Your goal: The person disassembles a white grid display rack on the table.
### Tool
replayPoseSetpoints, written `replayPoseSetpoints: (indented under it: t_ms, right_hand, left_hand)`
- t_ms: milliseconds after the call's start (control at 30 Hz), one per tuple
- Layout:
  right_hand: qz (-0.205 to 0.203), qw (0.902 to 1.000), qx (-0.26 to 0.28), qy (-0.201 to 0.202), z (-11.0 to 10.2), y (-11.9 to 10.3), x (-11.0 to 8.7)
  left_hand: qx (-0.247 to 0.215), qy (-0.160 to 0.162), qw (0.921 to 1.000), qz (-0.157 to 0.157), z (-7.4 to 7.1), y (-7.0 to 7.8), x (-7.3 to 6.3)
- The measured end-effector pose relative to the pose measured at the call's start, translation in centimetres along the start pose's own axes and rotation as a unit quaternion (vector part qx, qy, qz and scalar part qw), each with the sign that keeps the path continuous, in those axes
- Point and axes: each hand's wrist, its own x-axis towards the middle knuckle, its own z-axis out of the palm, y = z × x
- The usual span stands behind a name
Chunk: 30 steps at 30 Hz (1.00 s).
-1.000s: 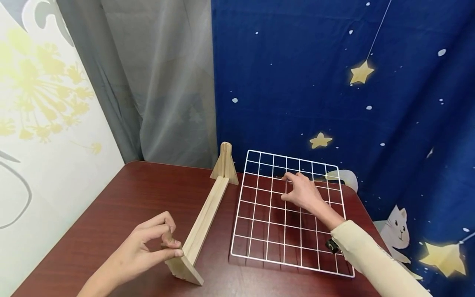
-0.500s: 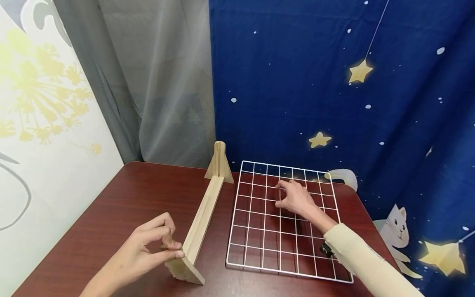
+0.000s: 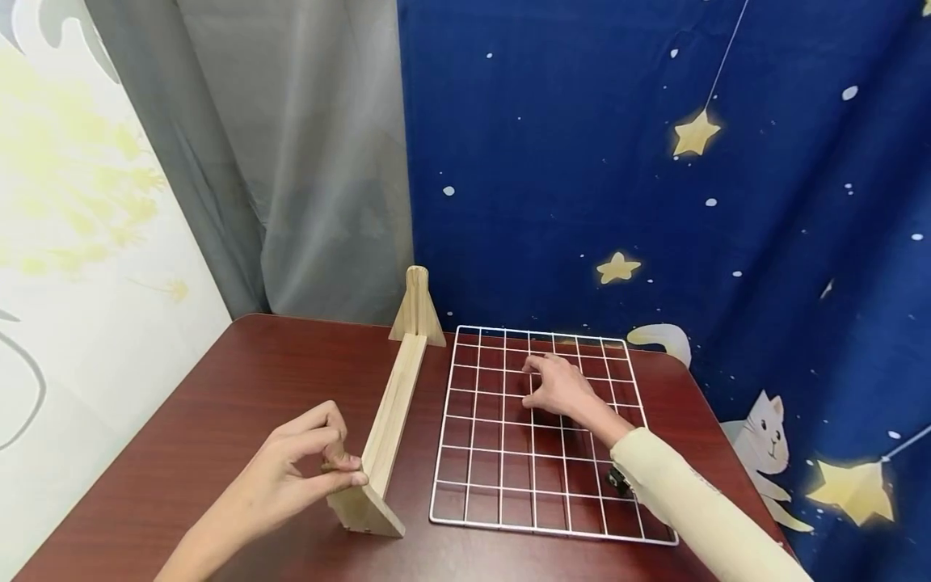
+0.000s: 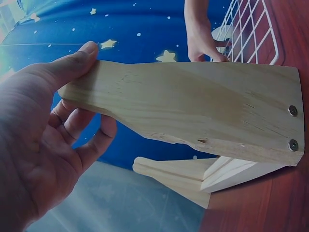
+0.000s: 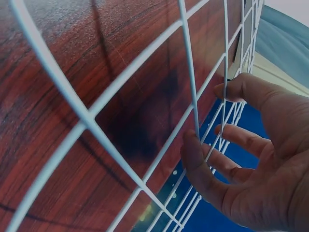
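My left hand (image 3: 291, 469) pinches the rounded top of the near upright on a pale wooden stand (image 3: 396, 404). In the left wrist view, my thumb lies on one edge of this upright (image 4: 193, 96) and fingers on the other; two screws show at its foot. The stand's long bar joins it to a matching grooved upright (image 3: 418, 303) at the back. My right hand (image 3: 558, 386) holds a white wire grid panel (image 3: 553, 530) right of the stand. In the right wrist view, curled fingers and thumb are at the wires of the panel (image 5: 88, 119), low over the table.
A dark red wooden table (image 3: 218, 420) bears the stand. Behind it hang a grey curtain (image 3: 327, 178) and a blue star-patterned curtain (image 3: 538, 226). A white patterned panel (image 3: 87, 323) stands at the left.
The grid panel's far side has dropped lower, and the panel has shifted slightly left with my right hand. My left hand keeps its pinch on the stand. The head view has turned slightly right.
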Motion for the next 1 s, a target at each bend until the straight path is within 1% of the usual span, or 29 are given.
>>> replayPoseSetpoints:
  t_ms: [100, 267, 400, 633, 800, 1000]
  right_hand:
    - [0.003, 1.0, -0.003, -0.003, 0.3, -0.2, 0.5]
    - [0.002, 0.9999, -0.002, -0.01, 0.9, -0.2, 1.1]
    - [0.0, 0.9999, -0.004, -0.014, 1.2, -0.1, 1.5]
    - [-0.001, 0.9997, -0.009, -0.024, 1.5, 0.0, 2.3]
    - [-0.003, 0.9994, -0.002, -0.034, 1.8, 0.1, 2.7]
    - [-0.005, 0.9996, -0.003, -0.029, 1.9, 0.1, 3.1]
  left_hand:
    - [0.014, -0.001, 0.9999, -0.002, -0.2, -0.1, 0.4]
    - [0.023, -0.004, 0.9997, -0.007, -0.3, -0.5, 0.7]
    - [0.021, -0.001, 0.9998, -0.007, -0.5, -1.0, 1.0]
    - [0.016, 0.001, 0.9995, -0.025, -0.7, -1.2, 1.2]
    - [0.012, 0.002, 0.9996, -0.025, -0.7, -1.5, 1.1]
    - [0.002, 0.004, 0.9995, -0.03, -0.8, -1.7, 1.2]
